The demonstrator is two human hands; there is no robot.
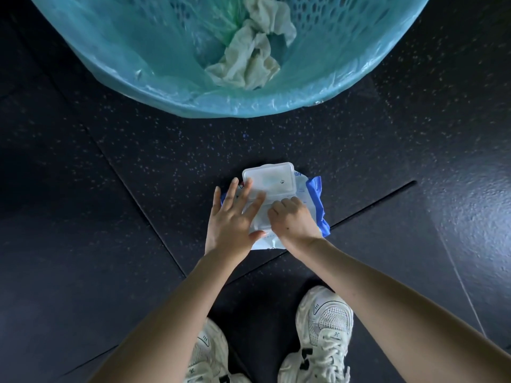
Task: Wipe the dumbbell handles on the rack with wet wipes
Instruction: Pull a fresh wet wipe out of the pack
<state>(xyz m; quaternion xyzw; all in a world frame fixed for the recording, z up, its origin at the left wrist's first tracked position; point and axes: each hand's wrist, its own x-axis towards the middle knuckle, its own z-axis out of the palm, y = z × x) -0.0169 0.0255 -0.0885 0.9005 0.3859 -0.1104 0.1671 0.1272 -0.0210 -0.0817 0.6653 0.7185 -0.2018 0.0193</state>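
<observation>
Dark floor [110, 189] holds the wipes pack [304, 196]. Left hand [232, 217] pins it flat; right hand [293, 221] curls at the opening, catch hidden. Pin firmly, pull slowly.

both bare forearms [171, 308] reach forward and down from the bottom edge of the view, wrists close together. left hand [232, 217] lies flat, fingers straight and spread, thumb out. right hand [293, 219] is knuckles-up, fingers curled under, fingertips hidden.

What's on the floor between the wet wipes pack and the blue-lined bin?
Nothing: in the head view only bare speckled floor mat separates the wet wipes pack from the bin.
</observation>
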